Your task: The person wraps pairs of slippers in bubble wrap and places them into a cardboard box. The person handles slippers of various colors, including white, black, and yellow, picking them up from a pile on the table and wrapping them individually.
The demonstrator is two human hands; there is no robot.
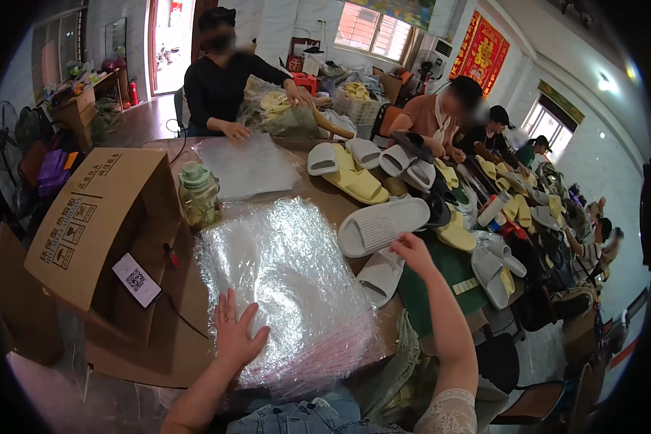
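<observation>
Hands first, since they're closest to the camera: the left hand (237, 334) lies flat with fingers spread on the near part of a stack of clear plastic bags (289, 282), pressing on it rather than gripping anything. The right hand (412, 249) is stretched out further, fingers loosely curled over the heel end of a white slide sandal (380, 224); honestly can't tell if it's got a proper hold or is just touching. That sandal lies up and to the right of the bag stack, just past its far right corner, long axis running roughly left-right with the toe end pointing left, so the right hand is clearly the nearer one. A second white sandal (380, 275) sits just below it, at the bags' right edge. To the left there's an open cardboard box (101, 224) tipped on its side, and a greenish lidded jar (199, 195) just beyond the bags. Room is tight on the right, where a pile of yellow and white sandals (427, 181) crowds the table (318, 192); the bag surface itself is the open spot. Further back, other people work along the same table.
</observation>
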